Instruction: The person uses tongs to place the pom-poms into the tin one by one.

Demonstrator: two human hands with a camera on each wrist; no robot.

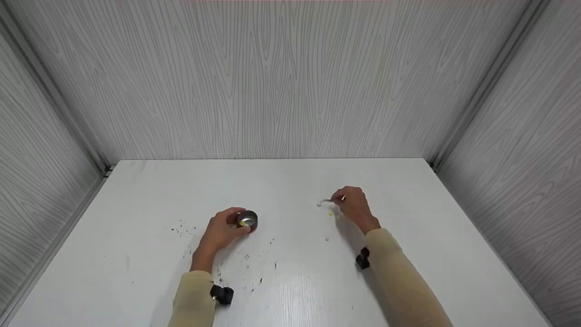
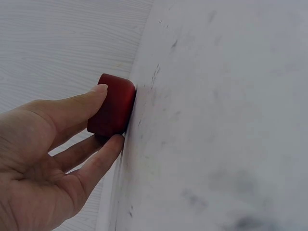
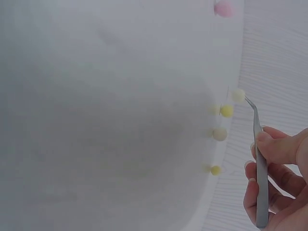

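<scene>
A white table [image 1: 290,181] stands inside pale wood-grain walls. The right hand [image 1: 356,206] has its fingers pinched around slim metal tweezers [image 3: 260,168] whose tips clamp a tiny cream ball [image 3: 237,95], seemingly light, soft and easily crushed or dropped, so best gripped gently across its middle; other small balls [image 3: 220,134] lie just beside it. Well apart, the left hand [image 1: 222,229] curls finger and thumb around a small round red container [image 2: 113,106] resting on the table.

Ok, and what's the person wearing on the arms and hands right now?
Both hands, the left hand and the right hand, are bare, with no gloves. Each forearm is covered by a pale cream sleeve reaching down to the wrist. A small black block, the wrist camera, sits by each wrist, the other on the right. No cables or markings show.
</scene>
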